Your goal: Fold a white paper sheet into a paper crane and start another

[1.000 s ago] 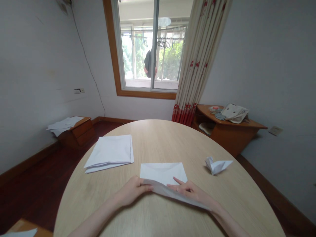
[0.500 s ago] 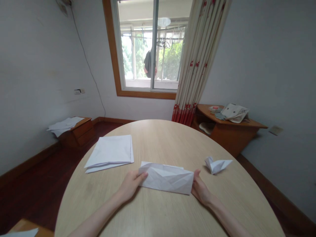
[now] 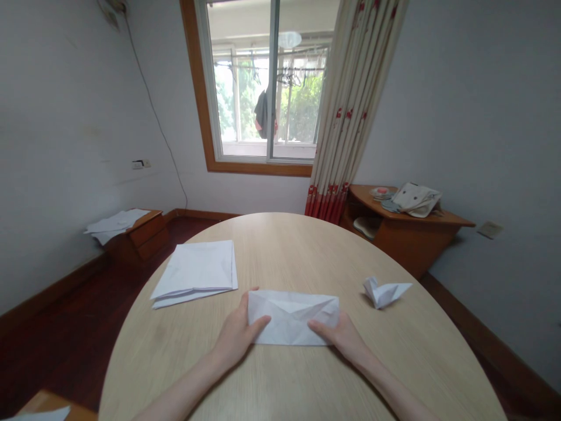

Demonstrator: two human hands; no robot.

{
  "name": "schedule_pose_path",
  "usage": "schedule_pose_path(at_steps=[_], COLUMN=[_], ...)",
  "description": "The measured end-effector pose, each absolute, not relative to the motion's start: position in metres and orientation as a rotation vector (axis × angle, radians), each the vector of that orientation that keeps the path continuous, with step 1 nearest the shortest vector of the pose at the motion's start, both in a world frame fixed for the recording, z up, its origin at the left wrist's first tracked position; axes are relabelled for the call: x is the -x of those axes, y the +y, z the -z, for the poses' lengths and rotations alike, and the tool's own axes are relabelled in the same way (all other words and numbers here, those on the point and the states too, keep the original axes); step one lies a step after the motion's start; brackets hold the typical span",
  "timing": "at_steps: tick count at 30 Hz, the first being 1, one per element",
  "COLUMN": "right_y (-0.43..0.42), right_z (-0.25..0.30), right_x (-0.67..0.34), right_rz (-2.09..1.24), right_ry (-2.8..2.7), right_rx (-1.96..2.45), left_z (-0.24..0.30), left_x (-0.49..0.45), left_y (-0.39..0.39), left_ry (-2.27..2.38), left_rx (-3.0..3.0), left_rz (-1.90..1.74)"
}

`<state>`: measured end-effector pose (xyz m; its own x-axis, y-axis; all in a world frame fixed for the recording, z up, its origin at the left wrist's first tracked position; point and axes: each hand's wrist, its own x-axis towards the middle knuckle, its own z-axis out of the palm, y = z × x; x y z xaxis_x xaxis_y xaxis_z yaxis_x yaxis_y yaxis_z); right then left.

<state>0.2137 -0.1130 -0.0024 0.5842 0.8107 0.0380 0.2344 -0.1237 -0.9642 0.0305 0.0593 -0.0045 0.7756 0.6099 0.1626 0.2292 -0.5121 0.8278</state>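
A white sheet of paper [image 3: 291, 316], folded in half into a rectangle with crease lines across it, lies on the round wooden table [image 3: 289, 251] in front of me. My left hand [image 3: 239, 330] pinches its left edge, thumb on top. At the right lower corner my right hand [image 3: 339, 333] presses and grips the paper, thumb lying over it. A folded white paper bird [image 3: 385, 291] sits on the table to the right, apart from both hands.
A stack of white paper sheets [image 3: 197, 272] lies on the table's left. A low wooden cabinet with papers [image 3: 127, 225] stands by the left wall. A corner shelf with a cloth bag [image 3: 414, 202] is at right, beside a curtain and window.
The near half of the sheet was lifted and folded over away from me; it now lies flat as a doubled rectangle. Both hands moved from under the flap to the paper's two ends.
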Motion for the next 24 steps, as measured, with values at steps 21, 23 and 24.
schedule_pose_path(at_steps=[21,23,24], right_y=[-0.104,-0.103,-0.103], right_z=[0.035,0.035,0.037], right_x=[-0.209,-0.207,-0.206], right_rz=[0.345,0.436,0.448], right_ry=[-1.176,-1.277,-1.35], right_rx=[2.057,2.069,2.057], left_z=[0.021,0.021,0.021], left_x=[-0.035,-0.036,-0.037], left_y=[0.05,0.05,0.049], left_ry=[0.506,0.477,0.454], left_rx=[-2.598,-2.669,-2.698], left_rz=[-0.83,-0.941,-0.968])
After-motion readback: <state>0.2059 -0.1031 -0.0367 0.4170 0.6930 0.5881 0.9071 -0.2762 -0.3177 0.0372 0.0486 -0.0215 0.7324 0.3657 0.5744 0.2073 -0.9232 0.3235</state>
